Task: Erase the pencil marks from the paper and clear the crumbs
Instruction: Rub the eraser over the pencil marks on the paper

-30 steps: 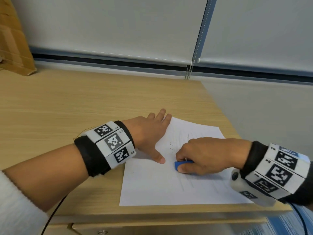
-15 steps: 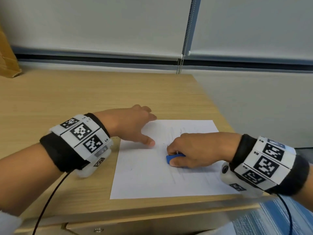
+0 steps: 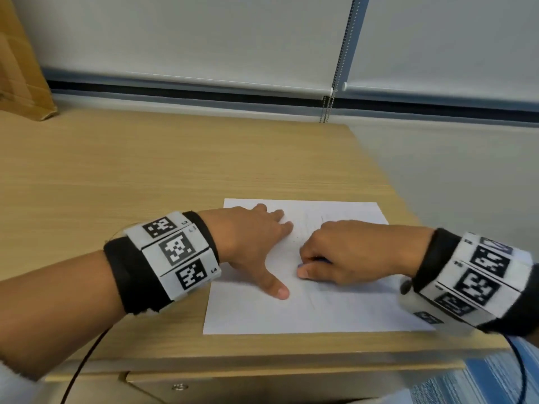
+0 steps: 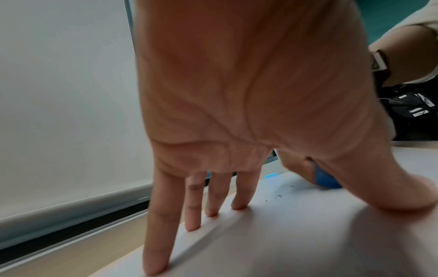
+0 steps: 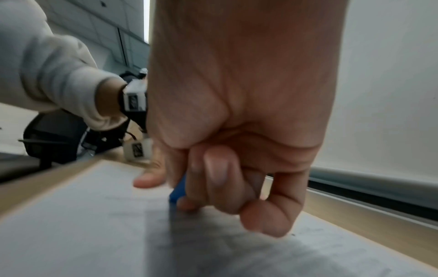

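A white sheet of paper (image 3: 262,313) lies at the desk's near right corner, with faint pencil lines (image 3: 323,220) and dark crumbs (image 4: 276,196) on it. My left hand (image 3: 256,243) lies flat on the sheet's left part, fingers straight and spread (image 4: 213,209), thumb out toward me. My right hand (image 3: 344,255) is curled round a blue eraser (image 5: 179,189) and holds it down on the paper, just right of the left thumb. In the head view the eraser is almost fully hidden under the fingers; the left wrist view shows the blue eraser (image 4: 326,180) behind the thumb.
The wooden desk (image 3: 145,176) stretches bare to the left and back. A cardboard box (image 3: 20,74) stands at the far left corner. Roller blinds with a bead chain (image 3: 329,106) hang behind. The desk's right edge runs close to the paper, with blue floor (image 3: 472,380) below.
The right hand has drawn the eraser in under its fingers, so much less blue shows. The left hand has shifted a little on the sheet, thumb spread wider. The head camera moved.
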Available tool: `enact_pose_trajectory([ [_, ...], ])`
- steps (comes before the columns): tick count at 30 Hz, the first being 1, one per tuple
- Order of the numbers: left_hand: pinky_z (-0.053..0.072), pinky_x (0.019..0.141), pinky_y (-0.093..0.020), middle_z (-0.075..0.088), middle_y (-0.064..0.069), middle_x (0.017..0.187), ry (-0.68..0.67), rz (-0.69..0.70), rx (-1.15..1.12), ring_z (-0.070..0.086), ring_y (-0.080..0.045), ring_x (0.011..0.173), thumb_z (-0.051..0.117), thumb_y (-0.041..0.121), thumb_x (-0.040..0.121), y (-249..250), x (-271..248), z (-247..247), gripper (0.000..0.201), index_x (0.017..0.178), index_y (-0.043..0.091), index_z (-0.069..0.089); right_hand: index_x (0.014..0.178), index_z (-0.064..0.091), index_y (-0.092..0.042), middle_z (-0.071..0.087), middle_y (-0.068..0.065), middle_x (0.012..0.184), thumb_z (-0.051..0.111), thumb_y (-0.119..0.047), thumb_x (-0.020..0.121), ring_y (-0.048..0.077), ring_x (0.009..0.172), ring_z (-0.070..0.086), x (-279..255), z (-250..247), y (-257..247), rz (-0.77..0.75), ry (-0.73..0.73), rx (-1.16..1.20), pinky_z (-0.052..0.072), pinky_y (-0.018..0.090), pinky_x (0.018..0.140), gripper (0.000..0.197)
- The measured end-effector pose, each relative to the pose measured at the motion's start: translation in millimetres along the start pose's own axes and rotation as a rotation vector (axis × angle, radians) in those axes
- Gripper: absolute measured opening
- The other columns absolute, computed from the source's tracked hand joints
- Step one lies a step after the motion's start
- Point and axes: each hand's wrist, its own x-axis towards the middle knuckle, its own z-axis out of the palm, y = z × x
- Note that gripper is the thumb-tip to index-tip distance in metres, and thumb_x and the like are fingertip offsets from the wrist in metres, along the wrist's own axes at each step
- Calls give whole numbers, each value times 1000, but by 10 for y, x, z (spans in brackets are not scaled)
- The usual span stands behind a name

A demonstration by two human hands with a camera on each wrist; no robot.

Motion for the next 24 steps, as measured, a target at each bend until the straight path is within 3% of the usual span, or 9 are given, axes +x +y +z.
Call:
enact_pose_trajectory([
  [2,38,105,-46,7,0,162,-2,10,5,17,-24,143,60,80,66,-12,11,5,116,154,23,10,67,49,-18,53,-1,60,43,-49,95,19,57,48,-17,-34,-40,-16,-47,-34,42,36,61,43],
  [6,43,98,-45,18,-3,157,17,25,13,25,-25,137,62,79,65,-20,20,19,107,148,23,22,64,41,-25,49,-5,65,40,-49,97,20,67,51,129,-119,-50,46,46,-110,44,36,65,41],
  [10,38,105,-45,8,-2,161,-10,6,28,15,-25,143,64,78,64,10,26,3,117,152,20,12,69,48,-21,51,-3,63,41,-47,97,14,58,46,-38,6,-69,-16,-18,-39,40,34,61,39],
  [12,36,107,-45,3,-2,162,-28,1,22,11,-26,145,64,78,65,23,22,-12,120,153,19,8,74,51,-16,53,-2,63,41,-47,97,17,58,47,-131,16,-117,-66,-81,-12,41,35,62,40],
  [17,39,105,-47,12,-2,159,-17,-5,7,15,-25,143,65,78,64,6,9,0,117,151,19,15,77,49,-22,45,-8,62,36,-49,98,18,63,48,-26,-36,-118,9,47,-126,39,34,65,37],
  [19,35,109,-46,4,0,162,-37,-16,2,8,-25,146,65,78,64,11,19,-2,121,154,21,8,78,50,-22,44,-8,61,36,-48,98,12,58,43,-119,29,-144,-18,19,-99,39,34,64,36],
  [22,29,113,-47,-9,2,162,-70,-30,0,-1,-24,148,64,77,65,30,15,-21,124,155,24,-3,79,49,-23,43,-9,61,36,-48,99,13,58,42,-275,65,-243,-92,-73,-104,42,35,66,34],
  [24,29,112,-48,-9,3,162,-79,-37,-3,-1,-24,148,64,77,65,31,8,-22,123,154,24,-3,78,48,-25,41,-10,60,35,-49,98,11,56,40,-216,18,-237,-64,-26,-148,41,34,66,34],
])
